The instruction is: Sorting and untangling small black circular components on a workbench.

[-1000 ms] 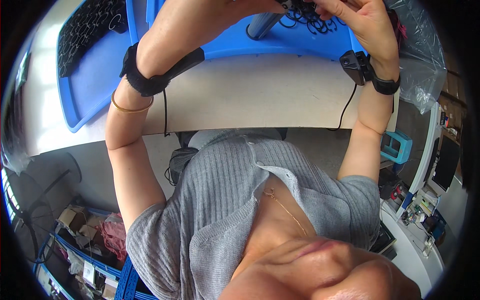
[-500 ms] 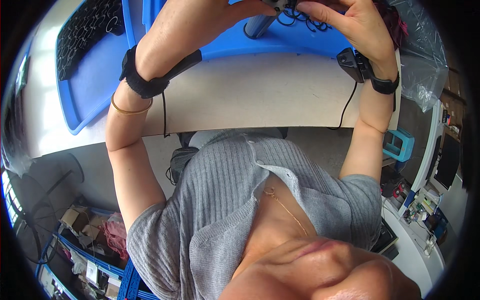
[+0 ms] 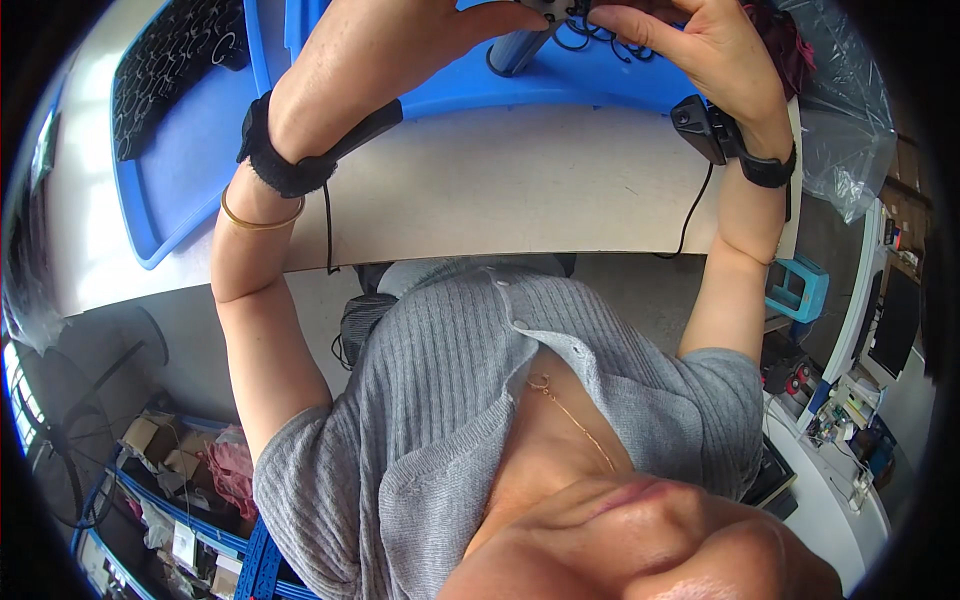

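At the top edge my left hand (image 3: 395,55) reaches in, its thumb tip against a small grey metal part with black bits (image 3: 556,12). The thumb of my right hand (image 3: 715,55) meets the same part from the other side. Both hands are closed around it; most of their fingers are cut off by the top edge. Directly below the part, a short blue-grey cylinder (image 3: 514,53) stands tilted over a blue tray (image 3: 470,92). Black ring-like pieces (image 3: 625,45) lie in that tray between the cylinder and my right hand.
On the left another blue tray (image 3: 185,205) holds a sheet of black rings (image 3: 180,75). Black wrist-worn devices (image 3: 703,130) trail cables over the pale table (image 3: 500,185). Clear plastic (image 3: 845,120) hangs at the right, past a dark red bundle (image 3: 785,45). Blue shelving (image 3: 200,530) stands lower left.
Both thumbs and the small metal part have shifted very slightly to the left. The trays and the cylinder stay where they were.
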Motion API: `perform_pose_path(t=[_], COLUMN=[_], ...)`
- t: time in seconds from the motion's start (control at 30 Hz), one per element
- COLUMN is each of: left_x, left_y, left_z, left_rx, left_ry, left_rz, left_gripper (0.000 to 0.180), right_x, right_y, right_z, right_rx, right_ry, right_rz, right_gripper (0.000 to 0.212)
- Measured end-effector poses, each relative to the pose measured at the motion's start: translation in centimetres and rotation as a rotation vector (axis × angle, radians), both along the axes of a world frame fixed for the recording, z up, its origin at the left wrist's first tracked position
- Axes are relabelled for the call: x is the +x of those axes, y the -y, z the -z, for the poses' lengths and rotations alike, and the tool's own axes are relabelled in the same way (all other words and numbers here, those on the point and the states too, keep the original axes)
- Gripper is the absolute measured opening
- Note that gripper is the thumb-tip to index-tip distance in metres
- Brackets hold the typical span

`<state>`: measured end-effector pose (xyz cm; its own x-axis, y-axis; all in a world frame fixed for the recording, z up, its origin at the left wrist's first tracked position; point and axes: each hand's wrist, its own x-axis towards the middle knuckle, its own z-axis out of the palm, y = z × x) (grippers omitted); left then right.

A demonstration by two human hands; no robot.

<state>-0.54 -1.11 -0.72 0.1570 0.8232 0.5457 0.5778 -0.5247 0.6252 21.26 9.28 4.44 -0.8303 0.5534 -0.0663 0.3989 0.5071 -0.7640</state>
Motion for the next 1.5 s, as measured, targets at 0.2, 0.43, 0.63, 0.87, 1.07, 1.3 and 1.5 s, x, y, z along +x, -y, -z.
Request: perform_pose_path(t=[0.2,0.43,0.63,0.87,1.07,1.3,1.5], left_x=[0.0,0.0,0.2,0.4,0.2,0.5,0.3], left_y=[0.0,0.1,-0.1,0.3,0.3,0.5,0.2], left_z=[0.0,0.1,0.2,0.0,0.0,-0.2,0.2], left_rx=[0.002,-0.009,-0.012,0.02,-0.008,-0.113,-0.055], left_ry=[0.013,0.035,0.038,-0.01,-0.015,0.015,0.001], left_rz=[0.018,0.014,0.014,-0.013,-0.009,-0.03,-0.017], left_gripper=[0.054,0.053,0.052,0.055,0.06,0.065,0.065], right_x=[0.1,-0.1,0.8,0.6,0.8,0.3,0.5], right_y=[-0.1,0.2,-1.0,-0.6,-1.1,-0.1,-1.1], right_z=[0.2,0.2,1.8,1.5,1.9,0.3,2.0], right_rx=[-0.014,0.026,0.037,0.083,0.07,0.132,0.165], right_ry=[-0.018,0.038,-0.095,-0.092,-0.092,-0.004,-0.101], right_rz=[-0.017,-0.008,-0.1,-0.107,-0.112,-0.119,-0.159], right_gripper=[0.025,0.025,0.026,0.028,0.029,0.03,0.03])
